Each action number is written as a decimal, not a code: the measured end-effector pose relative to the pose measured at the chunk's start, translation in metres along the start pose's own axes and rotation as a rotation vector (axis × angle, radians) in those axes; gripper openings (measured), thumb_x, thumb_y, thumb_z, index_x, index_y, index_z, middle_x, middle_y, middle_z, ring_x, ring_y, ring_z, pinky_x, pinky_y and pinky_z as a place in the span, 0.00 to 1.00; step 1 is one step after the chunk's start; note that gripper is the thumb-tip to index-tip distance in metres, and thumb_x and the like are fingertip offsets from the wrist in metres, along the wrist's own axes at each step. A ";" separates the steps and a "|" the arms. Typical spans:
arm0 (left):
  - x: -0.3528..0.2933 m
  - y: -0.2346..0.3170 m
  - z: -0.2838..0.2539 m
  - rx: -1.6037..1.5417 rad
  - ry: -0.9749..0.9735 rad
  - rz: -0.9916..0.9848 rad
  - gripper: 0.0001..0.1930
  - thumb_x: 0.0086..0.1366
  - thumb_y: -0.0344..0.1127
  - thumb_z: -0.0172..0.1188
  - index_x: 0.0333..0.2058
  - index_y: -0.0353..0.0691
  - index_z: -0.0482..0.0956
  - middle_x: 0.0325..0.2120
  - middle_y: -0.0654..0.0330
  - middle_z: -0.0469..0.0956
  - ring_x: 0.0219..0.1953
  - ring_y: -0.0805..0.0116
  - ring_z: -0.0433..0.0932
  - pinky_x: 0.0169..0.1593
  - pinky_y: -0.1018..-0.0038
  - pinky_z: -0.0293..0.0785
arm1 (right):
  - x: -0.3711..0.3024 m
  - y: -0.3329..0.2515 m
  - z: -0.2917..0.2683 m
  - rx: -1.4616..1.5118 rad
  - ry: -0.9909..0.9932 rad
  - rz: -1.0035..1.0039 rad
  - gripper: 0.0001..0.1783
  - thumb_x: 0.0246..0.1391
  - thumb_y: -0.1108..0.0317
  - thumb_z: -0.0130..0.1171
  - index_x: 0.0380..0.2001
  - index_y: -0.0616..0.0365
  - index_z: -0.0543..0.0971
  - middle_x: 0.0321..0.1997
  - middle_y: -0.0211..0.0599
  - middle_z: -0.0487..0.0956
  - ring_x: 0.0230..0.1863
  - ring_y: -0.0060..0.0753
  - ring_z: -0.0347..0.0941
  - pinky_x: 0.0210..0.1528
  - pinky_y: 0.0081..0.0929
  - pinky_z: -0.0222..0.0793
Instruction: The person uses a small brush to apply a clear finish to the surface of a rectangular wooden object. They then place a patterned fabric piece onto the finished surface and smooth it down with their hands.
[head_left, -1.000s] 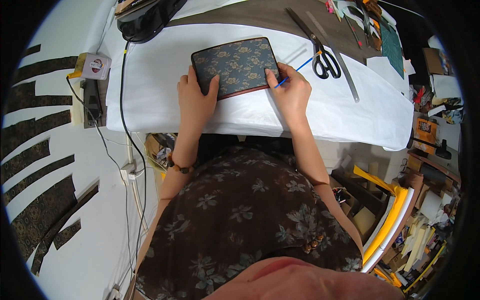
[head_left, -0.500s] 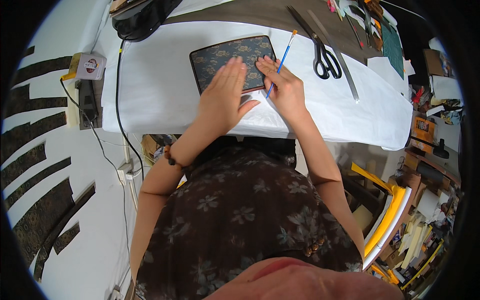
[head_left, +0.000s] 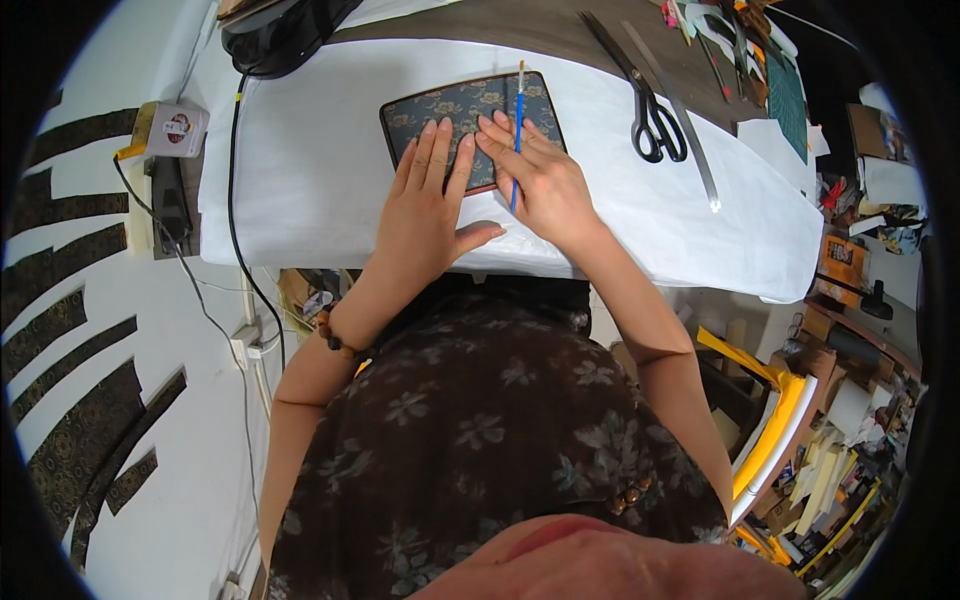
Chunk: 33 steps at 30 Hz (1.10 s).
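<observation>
On the white-covered table lies a flat rectangular panel [head_left: 460, 98] faced with dark floral brocade, with a thin reddish-brown edge. My left hand [head_left: 420, 205] rests on its left part, palm down with the fingers stretched out and the thumb off the near edge. My right hand [head_left: 552, 190] presses on the right part, its fingers extended near those of the left. A blue-handled paintbrush [head_left: 519, 108] is held between the right hand's fingers, bristles pointing away from me. The hands cover the near middle of the panel.
Black-handled scissors [head_left: 637, 80] and a long metal ruler [head_left: 688, 135] lie right of the panel. A black device [head_left: 275, 45] stands at the far left, with a dark cable [head_left: 232, 180] along the left edge. A green cutting mat [head_left: 787, 105] lies far right.
My right hand has slid left toward the panel's middle, fingers flatter, and the brush has swung more upright. My left hand has shifted slightly left, its fingers now spread.
</observation>
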<state>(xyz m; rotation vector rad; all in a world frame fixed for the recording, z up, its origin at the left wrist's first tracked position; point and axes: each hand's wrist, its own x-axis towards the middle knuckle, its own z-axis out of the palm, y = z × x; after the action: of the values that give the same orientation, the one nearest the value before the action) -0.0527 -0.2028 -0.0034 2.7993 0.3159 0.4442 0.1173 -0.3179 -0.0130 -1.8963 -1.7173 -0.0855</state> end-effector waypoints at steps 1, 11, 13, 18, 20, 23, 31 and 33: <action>0.002 -0.001 -0.001 0.003 0.003 0.006 0.51 0.53 0.63 0.68 0.65 0.29 0.64 0.65 0.36 0.61 0.70 0.40 0.58 0.71 0.50 0.54 | 0.000 0.000 -0.001 -0.010 0.019 0.009 0.22 0.52 0.74 0.60 0.53 0.58 0.81 0.62 0.44 0.77 0.64 0.46 0.72 0.69 0.44 0.66; 0.049 -0.014 0.002 -0.165 -0.054 0.211 0.51 0.60 0.62 0.62 0.65 0.21 0.59 0.67 0.33 0.58 0.72 0.41 0.56 0.72 0.53 0.53 | -0.003 0.010 -0.012 0.232 0.038 0.104 0.19 0.53 0.74 0.60 0.51 0.60 0.79 0.59 0.48 0.79 0.64 0.50 0.73 0.67 0.46 0.68; 0.050 -0.012 -0.003 -0.144 -0.090 0.208 0.51 0.60 0.64 0.61 0.64 0.20 0.60 0.67 0.33 0.59 0.72 0.41 0.55 0.73 0.53 0.52 | -0.002 0.011 -0.024 0.349 0.092 0.177 0.22 0.52 0.72 0.63 0.52 0.60 0.78 0.57 0.49 0.79 0.62 0.53 0.74 0.65 0.44 0.69; 0.052 -0.010 -0.009 -0.125 -0.196 0.191 0.49 0.63 0.63 0.58 0.67 0.24 0.58 0.70 0.35 0.53 0.73 0.39 0.50 0.74 0.53 0.48 | 0.039 0.057 -0.075 0.274 0.018 0.288 0.29 0.62 0.55 0.59 0.60 0.64 0.73 0.59 0.54 0.77 0.62 0.47 0.73 0.66 0.40 0.64; 0.058 -0.011 -0.008 -0.079 -0.211 0.219 0.46 0.65 0.60 0.57 0.67 0.25 0.58 0.70 0.35 0.53 0.74 0.40 0.50 0.74 0.54 0.48 | 0.067 0.089 -0.081 0.515 -0.120 0.428 0.23 0.71 0.60 0.47 0.62 0.63 0.71 0.50 0.47 0.81 0.52 0.40 0.78 0.60 0.38 0.70; 0.092 -0.023 -0.005 -0.181 -0.232 0.392 0.36 0.71 0.48 0.55 0.69 0.32 0.59 0.71 0.47 0.56 0.74 0.49 0.51 0.75 0.56 0.48 | 0.111 0.125 -0.078 0.591 -0.194 0.539 0.21 0.73 0.67 0.41 0.65 0.63 0.66 0.33 0.38 0.80 0.35 0.31 0.78 0.47 0.32 0.75; 0.107 -0.024 0.004 -0.153 -0.269 0.472 0.34 0.70 0.49 0.55 0.68 0.37 0.62 0.71 0.52 0.59 0.73 0.53 0.55 0.74 0.56 0.50 | 0.211 0.217 -0.029 -0.130 0.014 0.648 0.23 0.61 0.68 0.47 0.56 0.72 0.65 0.42 0.67 0.81 0.46 0.65 0.80 0.52 0.54 0.72; 0.105 -0.024 0.006 -0.167 -0.281 0.463 0.33 0.70 0.50 0.54 0.68 0.37 0.63 0.71 0.52 0.59 0.73 0.53 0.55 0.74 0.56 0.50 | 0.235 0.231 -0.022 -0.126 0.031 0.695 0.23 0.59 0.68 0.50 0.53 0.74 0.66 0.43 0.69 0.81 0.48 0.67 0.79 0.54 0.54 0.72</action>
<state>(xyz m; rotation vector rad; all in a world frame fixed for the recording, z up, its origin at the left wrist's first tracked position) 0.0430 -0.1546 0.0113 2.7053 -0.4171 0.1552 0.3796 -0.1199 0.0185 -2.4606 -0.9685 0.0463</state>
